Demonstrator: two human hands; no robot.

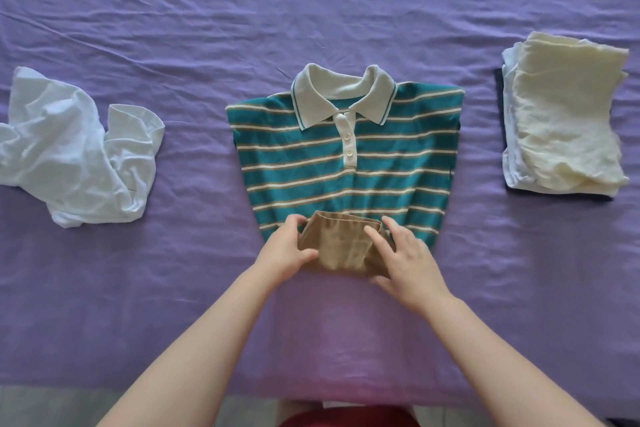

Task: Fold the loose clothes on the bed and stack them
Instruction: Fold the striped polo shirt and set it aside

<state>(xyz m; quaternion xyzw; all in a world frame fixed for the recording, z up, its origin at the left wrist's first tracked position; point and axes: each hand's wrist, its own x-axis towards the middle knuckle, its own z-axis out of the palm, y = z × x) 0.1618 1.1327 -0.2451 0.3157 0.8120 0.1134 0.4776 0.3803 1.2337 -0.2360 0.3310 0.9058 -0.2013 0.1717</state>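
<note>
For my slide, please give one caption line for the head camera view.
Both hands, left and right, fold the striped polo shirt on the purple bed, between a crumpled white garment and the folded stack.

Dead centre on the bed lay the polo shirt, spread flat, collar pointing to the far side and hem toward the person. On its near hem sat the small folded garment, partly over the shirt and partly over the bed. The left hand was at that garment's left edge, the right hand at its right edge, both touching it. Well apart to the left, the crumpled shirt lay loose on the bed. Well apart to the right stood the stack of folded clothes, one piece on another.
</note>
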